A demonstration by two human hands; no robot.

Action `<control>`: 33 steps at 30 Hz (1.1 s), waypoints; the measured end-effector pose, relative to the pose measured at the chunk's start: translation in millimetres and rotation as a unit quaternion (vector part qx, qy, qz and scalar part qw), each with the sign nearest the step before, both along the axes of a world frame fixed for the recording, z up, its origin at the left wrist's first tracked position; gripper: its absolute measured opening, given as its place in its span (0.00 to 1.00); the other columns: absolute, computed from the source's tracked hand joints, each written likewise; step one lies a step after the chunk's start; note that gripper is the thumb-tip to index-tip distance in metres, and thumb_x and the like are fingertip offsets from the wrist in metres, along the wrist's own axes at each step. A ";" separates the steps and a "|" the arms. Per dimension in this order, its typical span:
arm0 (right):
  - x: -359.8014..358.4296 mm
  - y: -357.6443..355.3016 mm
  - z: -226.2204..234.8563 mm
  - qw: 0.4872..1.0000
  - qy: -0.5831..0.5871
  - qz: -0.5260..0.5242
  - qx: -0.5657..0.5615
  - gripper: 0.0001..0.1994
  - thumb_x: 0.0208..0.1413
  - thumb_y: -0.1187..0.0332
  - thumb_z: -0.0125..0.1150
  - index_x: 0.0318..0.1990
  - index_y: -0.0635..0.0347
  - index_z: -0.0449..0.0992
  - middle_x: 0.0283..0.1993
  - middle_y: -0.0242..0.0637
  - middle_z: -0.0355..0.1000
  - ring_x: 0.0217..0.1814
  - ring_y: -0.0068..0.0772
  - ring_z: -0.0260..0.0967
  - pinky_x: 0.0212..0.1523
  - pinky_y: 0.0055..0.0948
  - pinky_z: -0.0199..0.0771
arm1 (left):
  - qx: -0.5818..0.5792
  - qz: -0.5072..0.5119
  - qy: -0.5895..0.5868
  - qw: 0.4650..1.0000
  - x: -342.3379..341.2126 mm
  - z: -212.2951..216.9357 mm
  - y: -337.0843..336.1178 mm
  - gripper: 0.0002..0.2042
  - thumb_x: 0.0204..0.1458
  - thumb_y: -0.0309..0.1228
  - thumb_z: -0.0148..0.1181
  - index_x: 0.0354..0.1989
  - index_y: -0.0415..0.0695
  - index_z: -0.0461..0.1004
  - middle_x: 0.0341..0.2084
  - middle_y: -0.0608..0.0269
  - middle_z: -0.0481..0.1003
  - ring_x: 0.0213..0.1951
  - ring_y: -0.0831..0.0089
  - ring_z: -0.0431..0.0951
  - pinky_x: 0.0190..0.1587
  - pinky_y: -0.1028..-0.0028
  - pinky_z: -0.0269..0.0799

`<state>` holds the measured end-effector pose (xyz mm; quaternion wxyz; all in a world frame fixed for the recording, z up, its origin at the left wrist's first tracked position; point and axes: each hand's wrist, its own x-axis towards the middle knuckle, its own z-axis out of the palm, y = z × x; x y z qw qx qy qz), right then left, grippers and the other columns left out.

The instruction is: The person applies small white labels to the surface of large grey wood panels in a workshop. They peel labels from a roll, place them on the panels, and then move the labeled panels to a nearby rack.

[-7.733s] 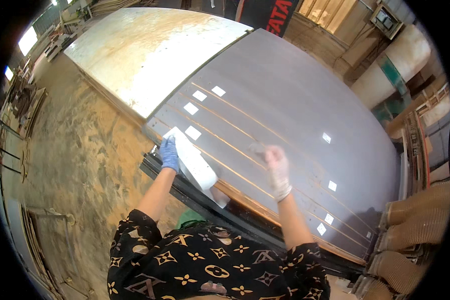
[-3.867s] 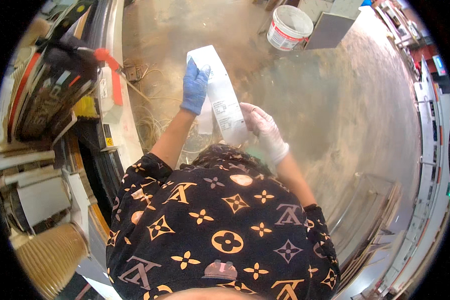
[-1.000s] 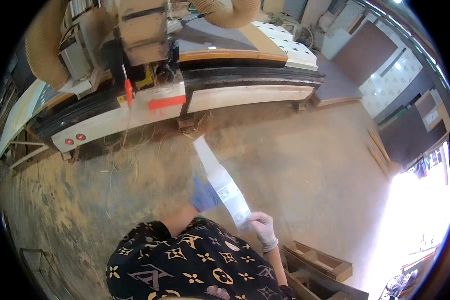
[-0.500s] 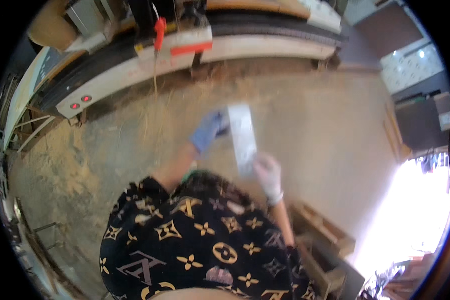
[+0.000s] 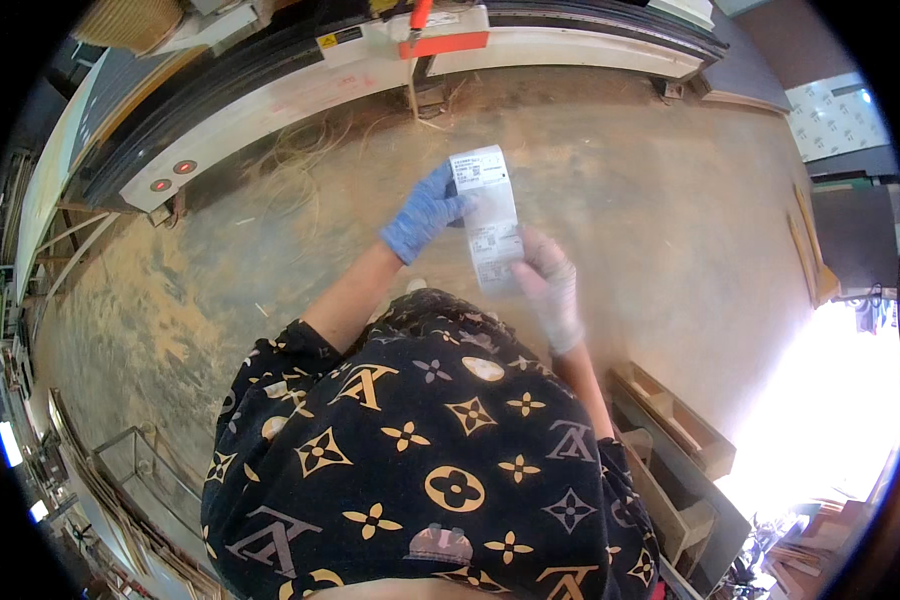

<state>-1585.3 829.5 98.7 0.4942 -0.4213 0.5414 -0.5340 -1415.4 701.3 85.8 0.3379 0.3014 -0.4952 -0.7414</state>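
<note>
"Above the dusty floor (image 5: 660, 230), in front of the wearer's chest: which object is shown?"

"A white printed strip (image 5: 488, 207), long and narrow, its upper end leaning slightly left. Dark blocks of print, with small square codes, occupy its top and its lower half."

"How are the hands placed?"

"Both grasp the strip. The left hand (image 5: 425, 215), in a blue glove, grips the left edge of the upper part, its thumb laid over the front face. The right hand (image 5: 548, 285), in a white glove, pinches the lower right edge; blurring obscures the exact position of its fingers."

"What lies beyond?"

"Well apart from the strip, a long machine (image 5: 280, 135) with a white side panel and a dark rail curves across the top of the field. Two red-lit buttons (image 5: 173, 176) sit near its left end; an orange-red bar (image 5: 445, 45) is mounted farther right."

"And at lower right?"

"Wooden boxes (image 5: 675, 415) stand beside the right forearm. A bright opening (image 5: 820, 400), washed out by glare, lies farther right. Nearest the viewer, a black shirt (image 5: 410, 450) with tan and grey motifs fills the lower middle."
</note>
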 end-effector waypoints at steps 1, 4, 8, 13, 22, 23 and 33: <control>5.7 -2.7 -2.1 1.000 -0.026 -0.006 -0.014 0.21 0.48 0.81 0.51 0.53 0.66 0.64 0.44 0.36 0.70 0.43 0.22 0.67 0.47 0.24 0.66 | 0.009 0.012 -0.015 1.000 4.1 -2.0 -0.9 0.24 0.48 0.26 0.57 0.55 0.48 0.60 0.42 0.70 0.70 0.42 0.79 0.70 0.39 0.77 0.72; 19.2 -7.4 -8.3 0.996 -0.082 0.023 -0.025 0.24 0.48 0.81 0.49 0.57 0.67 0.59 0.48 0.38 0.68 0.47 0.25 0.66 0.50 0.26 0.64 | -0.001 0.040 -0.015 0.999 16.8 -9.8 -5.0 0.22 0.48 0.25 0.57 0.53 0.47 0.62 0.40 0.70 0.70 0.40 0.80 0.70 0.37 0.78 0.72; 37.3 -16.5 -13.6 0.989 -0.126 0.046 -0.059 0.24 0.50 0.80 0.47 0.58 0.66 0.59 0.50 0.40 0.67 0.48 0.28 0.66 0.51 0.28 0.64 | -0.027 0.078 -0.002 0.997 37.0 -15.2 -11.1 0.19 0.49 0.26 0.56 0.51 0.46 0.63 0.39 0.70 0.71 0.38 0.80 0.71 0.35 0.79 0.73; 63.5 -23.0 -7.9 0.991 -0.119 0.054 -0.009 0.22 0.52 0.79 0.45 0.57 0.66 0.61 0.50 0.39 0.67 0.49 0.27 0.65 0.52 0.28 0.62 | -0.005 0.098 -0.001 0.995 71.6 -8.7 -11.3 0.19 0.49 0.28 0.57 0.51 0.46 0.64 0.40 0.69 0.72 0.39 0.80 0.72 0.36 0.78 0.73; 88.9 -43.4 -6.3 0.990 -0.129 0.053 0.000 0.20 0.53 0.78 0.47 0.56 0.65 0.62 0.49 0.38 0.67 0.49 0.26 0.64 0.52 0.26 0.62 | -0.039 0.091 -0.015 0.995 97.7 -5.8 -20.2 0.20 0.50 0.31 0.58 0.53 0.48 0.64 0.41 0.71 0.72 0.39 0.80 0.72 0.35 0.78 0.72; 88.6 -45.4 -7.5 0.990 -0.133 0.040 0.009 0.20 0.53 0.78 0.47 0.56 0.65 0.62 0.49 0.38 0.68 0.49 0.25 0.64 0.51 0.26 0.62 | -0.041 0.086 -0.012 0.995 96.9 -5.7 -20.9 0.20 0.50 0.30 0.58 0.53 0.48 0.64 0.41 0.70 0.72 0.39 0.80 0.72 0.35 0.78 0.72; 84.0 -34.1 -5.8 0.998 -0.066 0.016 0.001 0.17 0.53 0.76 0.47 0.52 0.64 0.66 0.39 0.32 0.69 0.38 0.21 0.64 0.43 0.23 0.65 | -0.035 0.108 -0.034 0.993 89.3 -2.4 -24.8 0.21 0.50 0.29 0.55 0.54 0.48 0.62 0.39 0.68 0.73 0.36 0.80 0.74 0.29 0.80 0.73</control>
